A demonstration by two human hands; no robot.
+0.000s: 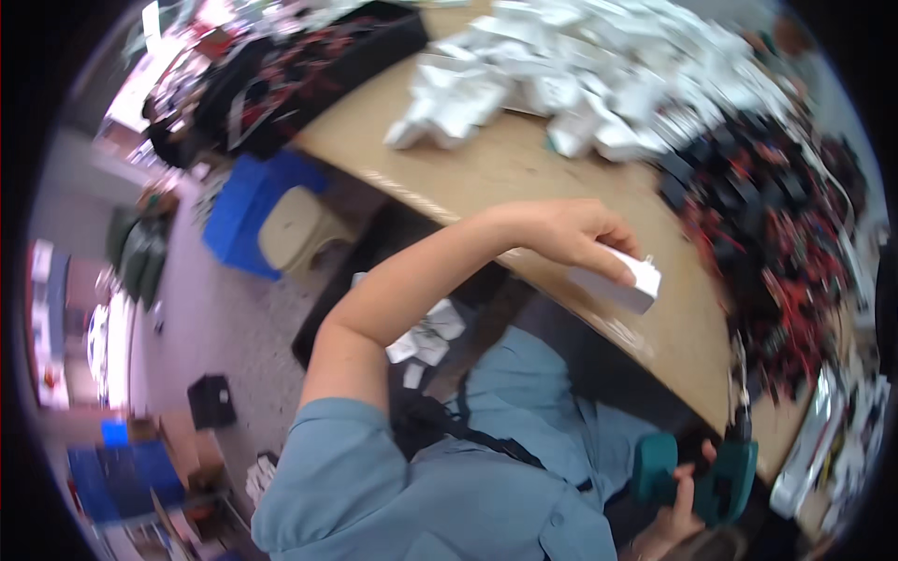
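Note:
My left hand (pixel 571 232) reaches over the table edge, its fingers closed around a small white plastic casing (pixel 638 288). Small metal prongs or pins stick up at one end of the casing. Low at the right, beside my lap, my right hand (pixel 681 512) grips a green power screwdriver (pixel 728 479). The tool's dark chuck end points up toward the table edge. My fingers wrap its handle, partly hidden by the tool body.
White casings (pixel 580 70) lie heaped across the back of the wooden table (pixel 486 178). Black parts with red wires (pixel 767 243) pile up at the right, near silvery packets (pixel 809 439). A black bin (pixel 374 42) sits far left. Blue (pixel 238 210) and beige (pixel 301 229) stools stand beside the table.

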